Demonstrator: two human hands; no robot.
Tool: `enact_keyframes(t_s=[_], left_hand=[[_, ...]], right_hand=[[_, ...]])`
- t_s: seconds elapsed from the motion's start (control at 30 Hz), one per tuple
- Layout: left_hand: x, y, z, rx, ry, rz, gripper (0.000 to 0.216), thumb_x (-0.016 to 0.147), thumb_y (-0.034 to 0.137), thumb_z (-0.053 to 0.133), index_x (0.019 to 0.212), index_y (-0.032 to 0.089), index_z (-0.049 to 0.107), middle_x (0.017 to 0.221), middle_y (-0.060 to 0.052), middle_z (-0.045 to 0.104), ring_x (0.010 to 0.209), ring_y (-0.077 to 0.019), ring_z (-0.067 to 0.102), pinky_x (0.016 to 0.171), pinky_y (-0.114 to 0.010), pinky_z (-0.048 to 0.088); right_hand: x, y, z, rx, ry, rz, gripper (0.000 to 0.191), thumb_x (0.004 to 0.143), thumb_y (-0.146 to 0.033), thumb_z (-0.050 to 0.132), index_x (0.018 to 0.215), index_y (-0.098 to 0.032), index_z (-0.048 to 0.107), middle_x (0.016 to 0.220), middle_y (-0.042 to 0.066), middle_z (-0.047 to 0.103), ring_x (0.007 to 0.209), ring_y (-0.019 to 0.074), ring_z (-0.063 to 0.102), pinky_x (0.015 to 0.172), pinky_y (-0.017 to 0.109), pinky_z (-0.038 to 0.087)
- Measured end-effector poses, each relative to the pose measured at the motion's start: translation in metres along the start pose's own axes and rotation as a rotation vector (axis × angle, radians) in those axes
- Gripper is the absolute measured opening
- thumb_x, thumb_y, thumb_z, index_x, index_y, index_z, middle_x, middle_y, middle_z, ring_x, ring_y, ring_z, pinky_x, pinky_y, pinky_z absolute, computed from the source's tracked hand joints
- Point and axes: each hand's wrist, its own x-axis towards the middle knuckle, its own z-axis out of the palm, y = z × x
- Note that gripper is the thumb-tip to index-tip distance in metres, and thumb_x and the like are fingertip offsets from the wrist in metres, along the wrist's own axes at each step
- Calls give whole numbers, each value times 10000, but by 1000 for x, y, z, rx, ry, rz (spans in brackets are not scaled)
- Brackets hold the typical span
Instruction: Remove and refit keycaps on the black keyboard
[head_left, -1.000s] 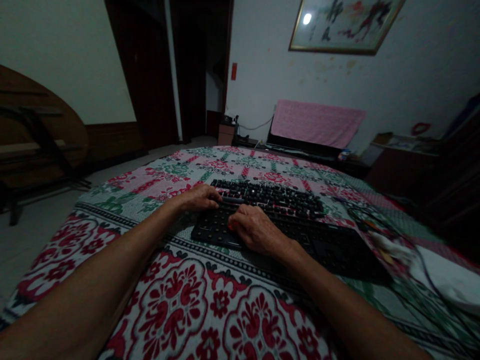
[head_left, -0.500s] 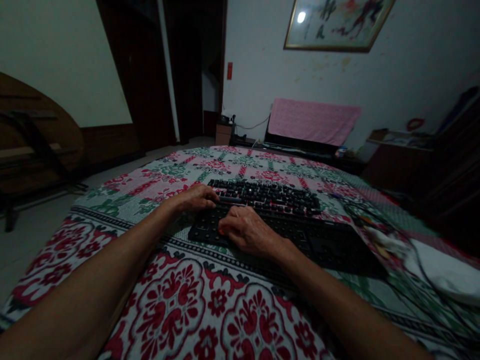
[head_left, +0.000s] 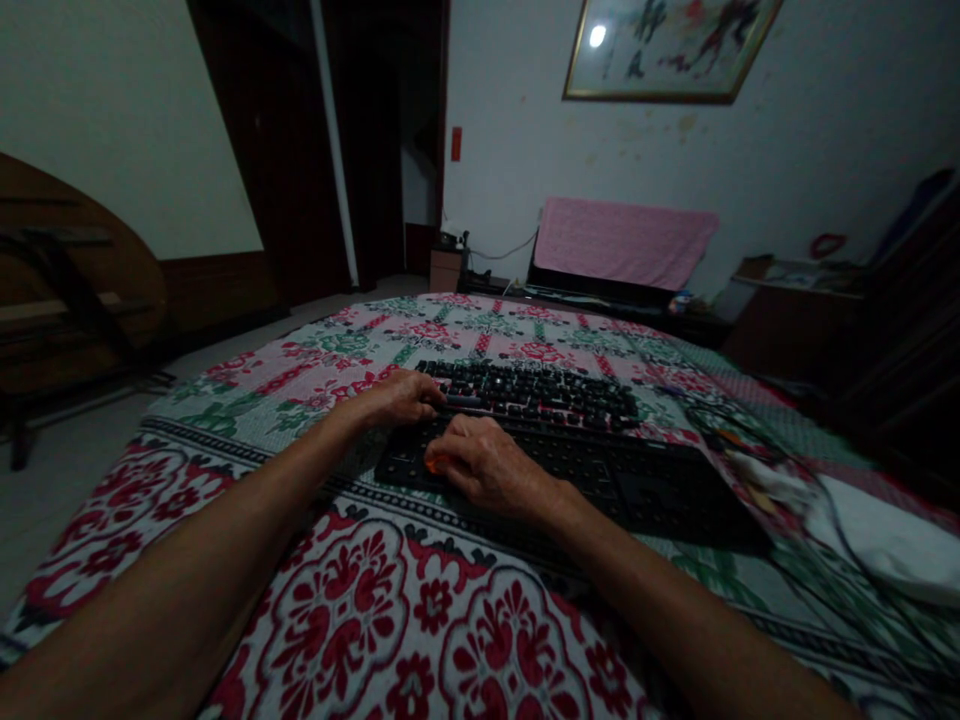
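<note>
Keyboard base: black [head_left: 660,490], lying flat in front of you, slightly askew, its left end near your two hands; rows of small studs show on the left and middle, the right part is too dark to read.
Your right hand: [head_left: 487,465] over the left part of the keyboard base, fingers curled in and clenched around an orange piece [head_left: 435,464].
Orange piece: pokes out at your right fingertips, just above the studs of the keyboard base; the rest is hidden by your hand, so you can't tell its full shape.
Your left hand: [head_left: 405,398] at the far left corner of the keyboard base, fingers bent, tips by the left end of a long grey bar [head_left: 462,400]; can't tell if you grip it or only touch it.
Long grey bar: just beyond the far edge of the keyboard base, near its left end.
Keycaps: many loose black ones [head_left: 555,391], spread in a band beyond the far edge of the keyboard base.
Cloth: red, green and white pattern [head_left: 337,600], under the keyboard base and all round it.
Cables: dark, thin [head_left: 844,530], right of the keyboard base.
White item: [head_left: 892,545] right of the keyboard base, among the cables; can't tell what it is.
Pink towel: [head_left: 626,242] well beyond the keyboard base, draped over something dark by the wall.
</note>
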Motion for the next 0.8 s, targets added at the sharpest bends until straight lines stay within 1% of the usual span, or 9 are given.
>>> enact_keyframes(t_s=[0.1, 0.2, 0.33, 0.5, 0.67, 0.8], left_hand=[[2, -1, 3, 44, 5, 27, 314, 668, 224, 496, 936, 220, 660, 804, 20, 656, 730, -120, 558, 654, -179, 386], [3, -3, 5, 62, -4, 22, 323, 672, 226, 486, 948, 213, 653, 844, 14, 657, 748, -122, 564, 666, -182, 390], [4, -4, 6, 67, 0, 11, 339, 671, 223, 483, 970, 213, 644, 895, 12, 655, 787, -123, 568, 686, -182, 391], [3, -5, 5, 72, -2, 11, 328, 678, 233, 480, 963, 230, 642, 866, 21, 655, 789, -123, 566, 674, -179, 386], [3, -6, 6, 61, -20, 19, 340, 678, 227, 481, 982, 224, 633, 880, 13, 649, 785, -126, 565, 669, -187, 385], [4, -6, 7, 47, -17, 4, 346, 678, 215, 479, 989, 221, 631, 906, 6, 647, 810, -131, 566, 693, -192, 389]], right_hand=[[4, -5, 3, -6, -31, -20, 175, 836, -196, 447, 898, -179, 610, 782, 30, 506, 724, 118, 423, 649, 238, 293], [6, -7, 5, -9, -46, -9, 178, 835, -194, 444, 892, -183, 612, 782, 28, 505, 716, 115, 427, 638, 240, 285], [4, -3, -3, 46, -84, 21, 173, 819, -174, 449, 863, -171, 617, 767, 26, 503, 698, 108, 431, 643, 233, 299], [0, 4, -18, 151, -75, 74, 180, 799, -157, 465, 866, -163, 632, 750, 21, 508, 681, 100, 439, 635, 214, 313], [-2, 1, -18, 123, -165, 51, 160, 771, -144, 481, 788, -152, 640, 731, 20, 516, 652, 94, 445, 611, 207, 317], [-4, 3, -19, 155, -185, 93, 181, 753, -125, 468, 785, -144, 645, 735, 22, 528, 631, 89, 450, 598, 201, 330]])
